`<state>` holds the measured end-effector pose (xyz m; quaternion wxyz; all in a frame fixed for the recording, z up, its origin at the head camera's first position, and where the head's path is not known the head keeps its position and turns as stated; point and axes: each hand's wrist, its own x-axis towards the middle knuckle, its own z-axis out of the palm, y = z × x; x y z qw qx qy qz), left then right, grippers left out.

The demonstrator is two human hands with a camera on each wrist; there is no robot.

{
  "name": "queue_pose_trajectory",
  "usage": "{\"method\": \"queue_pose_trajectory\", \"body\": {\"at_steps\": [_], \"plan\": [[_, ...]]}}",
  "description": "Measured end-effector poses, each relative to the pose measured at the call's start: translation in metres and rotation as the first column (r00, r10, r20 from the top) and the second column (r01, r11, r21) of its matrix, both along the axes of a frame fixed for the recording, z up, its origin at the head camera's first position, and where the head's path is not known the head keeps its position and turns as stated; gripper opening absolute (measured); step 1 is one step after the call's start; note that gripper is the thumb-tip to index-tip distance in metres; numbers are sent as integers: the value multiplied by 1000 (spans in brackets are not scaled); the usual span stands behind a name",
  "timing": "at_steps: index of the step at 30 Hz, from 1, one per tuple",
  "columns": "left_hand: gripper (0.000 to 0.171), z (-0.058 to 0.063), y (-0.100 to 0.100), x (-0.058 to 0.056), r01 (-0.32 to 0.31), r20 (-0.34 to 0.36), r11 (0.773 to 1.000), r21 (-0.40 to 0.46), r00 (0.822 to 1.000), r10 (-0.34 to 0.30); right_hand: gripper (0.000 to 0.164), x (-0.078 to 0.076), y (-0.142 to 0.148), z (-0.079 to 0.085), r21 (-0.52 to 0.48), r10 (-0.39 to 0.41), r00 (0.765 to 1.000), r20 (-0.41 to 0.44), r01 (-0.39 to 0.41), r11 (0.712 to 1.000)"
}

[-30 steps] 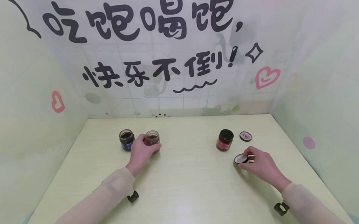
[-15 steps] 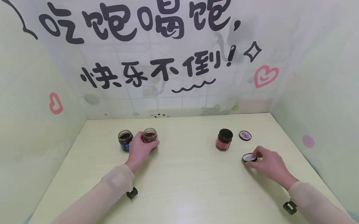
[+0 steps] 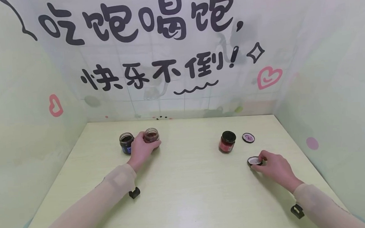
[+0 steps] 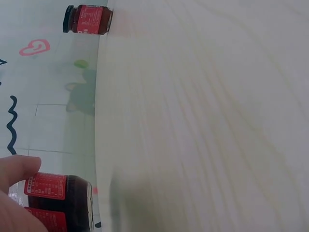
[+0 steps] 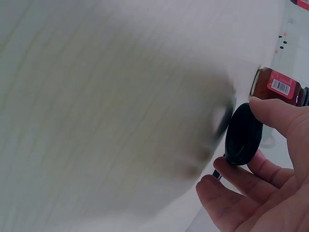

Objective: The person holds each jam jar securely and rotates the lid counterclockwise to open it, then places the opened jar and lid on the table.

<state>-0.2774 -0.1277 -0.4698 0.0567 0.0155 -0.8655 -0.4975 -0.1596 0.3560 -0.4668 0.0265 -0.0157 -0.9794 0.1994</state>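
In the head view my left hand [image 3: 142,147] grips an open glass jar [image 3: 151,133] with dark reddish contents. The left wrist view shows this jar's red label [image 4: 46,186], with its base close over the table. An open jar with a blue label [image 3: 127,144] stands just left of that hand, partly hidden by it. My right hand [image 3: 276,166] pinches a black jar lid [image 3: 254,160] by its edge, pale inside facing up, low over the table. The right wrist view shows the lid's black outer face [image 5: 244,134] between thumb and fingers.
A capped jar with a red label [image 3: 227,142] stands right of the middle, behind the right hand. Beside it a second lid [image 3: 248,137] lies inside up. Printed walls enclose the pale wooden table [image 3: 186,182] at the back and both sides.
The right hand has moved to the right with the lid, away from the capped jar. The left hand has raised or pushed its jar slightly farther back. The head view has shifted a little.
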Motion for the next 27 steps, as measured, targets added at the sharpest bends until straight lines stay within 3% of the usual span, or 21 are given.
{"method": "queue_pose_trajectory", "body": {"at_steps": [10,17,27], "plan": [[59,-2,-2,-2,0,4,1000,3,1000,0,38,3,-1,-3,21,23,1000,-17,-23,1000],[60,-5,-2,-4,-9,6,1000,-8,1000,9,65,5,-2,-8,65,50,998,-36,-48,997],[60,-9,-5,-9,-16,0,1000,10,1000,16,62,6,-3,-8,122,49,999,14,-51,991]]}}
